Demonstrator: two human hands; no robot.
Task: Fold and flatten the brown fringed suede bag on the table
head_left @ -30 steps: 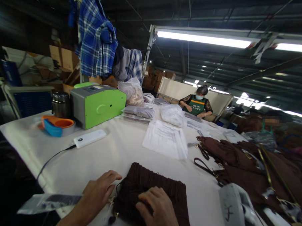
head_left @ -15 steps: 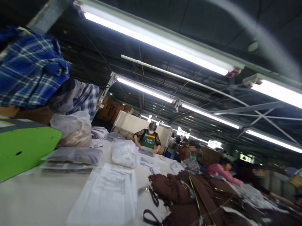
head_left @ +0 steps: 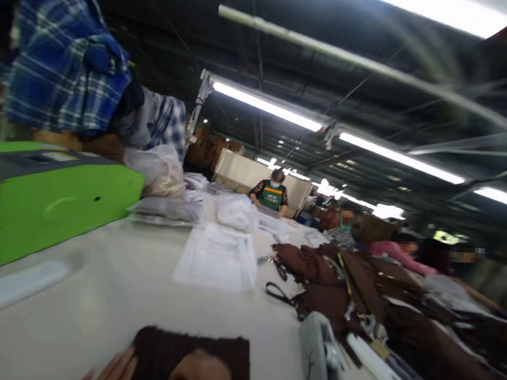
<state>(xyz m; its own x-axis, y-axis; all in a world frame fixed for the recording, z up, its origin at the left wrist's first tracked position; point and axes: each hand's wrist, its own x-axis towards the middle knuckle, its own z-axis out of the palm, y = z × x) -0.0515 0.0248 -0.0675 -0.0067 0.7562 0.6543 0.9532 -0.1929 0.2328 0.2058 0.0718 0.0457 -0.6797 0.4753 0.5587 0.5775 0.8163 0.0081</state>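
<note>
A dark brown piece of fabric [head_left: 156,351] lies on the pale table at the bottom of the view. At its left edge rests my left hand [head_left: 117,369], fingers stretched out and partly over the cloth. My right hand [head_left: 201,371] is over the middle of the fabric, blurred and cut off by the lower edge, so its fingers cannot be made out. Right of the cloth stands a grey tool [head_left: 319,355]. Brown garments [head_left: 325,283] with straps and gold zips are heaped beyond it.
A green machine [head_left: 68,210] stands at the left, near a white strip [head_left: 22,286]. Clear-bagged items [head_left: 168,208] and white plastic bags [head_left: 219,261] lie ahead. A white object [head_left: 376,366] is at the right. A person in a green apron [head_left: 272,196] works across the table.
The view has tilted down, so everything sits higher in the picture. Both my hands, the brown fabric, the grey tool and the white strip have come into view.
</note>
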